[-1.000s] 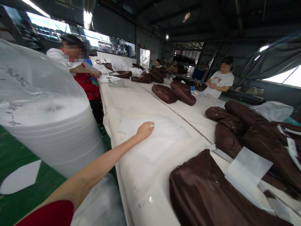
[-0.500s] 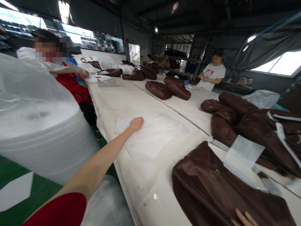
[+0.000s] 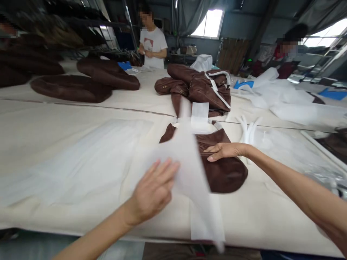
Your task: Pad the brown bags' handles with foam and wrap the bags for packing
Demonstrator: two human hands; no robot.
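Note:
My left hand [image 3: 155, 189] is at a thin white translucent sheet [image 3: 187, 159], its fingers against the sheet, blurred by motion. The sheet stands up off the table, swung across part of a dark brown soft bag [image 3: 223, 175]. On top of that bag rests my right hand [image 3: 226, 150], fingers stretched out along a seam or fold and thumb apart. Whether its fingertips dip into the fold I cannot tell. More white translucent sheets [image 3: 108, 155] lie flat to the left of my left hand.
Behind the bag sits a pile of brown bags [image 3: 197, 86] with a white paper [image 3: 200, 112]. Other brown bags [image 3: 73, 88] lie at the far left. White strips [image 3: 248, 131] and clear plastic [image 3: 295, 151] are on the right. Co-workers [image 3: 153, 43] stand across the table.
The view has swung right. My left hand has lifted a sheet from the stack and brought it to the brown bag. My right hand still touches the bag.

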